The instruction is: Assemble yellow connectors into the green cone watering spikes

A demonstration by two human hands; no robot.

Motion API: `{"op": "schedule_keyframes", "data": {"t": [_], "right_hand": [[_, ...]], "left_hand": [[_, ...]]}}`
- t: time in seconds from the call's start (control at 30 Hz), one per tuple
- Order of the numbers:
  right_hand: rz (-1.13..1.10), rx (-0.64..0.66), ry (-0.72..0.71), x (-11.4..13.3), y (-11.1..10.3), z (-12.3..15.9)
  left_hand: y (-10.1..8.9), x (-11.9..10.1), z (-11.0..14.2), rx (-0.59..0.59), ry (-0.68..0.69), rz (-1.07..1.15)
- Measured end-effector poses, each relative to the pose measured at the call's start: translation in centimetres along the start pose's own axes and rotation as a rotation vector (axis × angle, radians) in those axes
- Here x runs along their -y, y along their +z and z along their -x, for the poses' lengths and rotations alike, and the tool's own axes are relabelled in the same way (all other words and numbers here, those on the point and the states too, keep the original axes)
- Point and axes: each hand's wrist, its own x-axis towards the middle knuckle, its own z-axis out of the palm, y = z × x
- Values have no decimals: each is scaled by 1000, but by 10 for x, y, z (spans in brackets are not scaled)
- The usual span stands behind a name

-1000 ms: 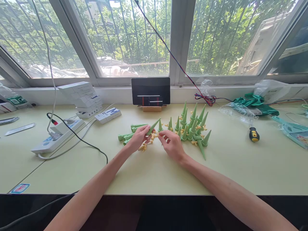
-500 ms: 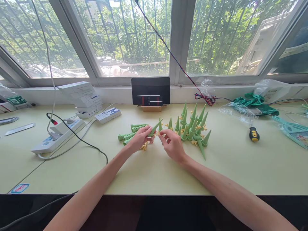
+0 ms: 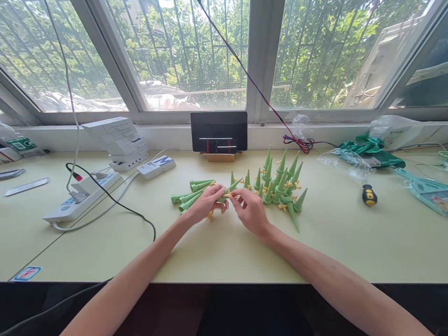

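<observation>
My left hand (image 3: 211, 201) is closed on a green plant watering spike (image 3: 234, 186), whose pointed tip slants up to the right. The fingers of my right hand (image 3: 252, 212) pinch a small yellow valve (image 3: 228, 194) against the spike's side; the exact contact is partly hidden by fingertips. Left of my hands lie several loose green spikes (image 3: 180, 198), on their sides. Below my left hand a few yellow valves (image 3: 210, 214) rest on the table, mostly covered. To the right, a group of green spikes with yellow valves (image 3: 280, 186) stands point up, one lying toward me.
A tablet (image 3: 219, 123) with a phone (image 3: 220, 146) before it leans at the window. On the left are a power strip (image 3: 84, 196), cables and white boxes (image 3: 117, 140). A screwdriver (image 3: 369, 195) and green plastic packaging (image 3: 374, 151) lie on the right.
The green spike has tilted lower, its tip swinging to the right. My left hand has shifted slightly right and turned over the spike, while my right hand stays nearly in place.
</observation>
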Motion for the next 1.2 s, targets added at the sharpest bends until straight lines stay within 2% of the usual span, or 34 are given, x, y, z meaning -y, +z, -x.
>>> {"op": "schedule_keyframes", "data": {"t": [0.6,1.2], "right_hand": [[107,-63,10,-3,1,0],[-42,-94,137,4,-3,-3]], "left_hand": [[0,-1,0,-28,10,42],[-2,-1,1,-16,11,-60]]}}
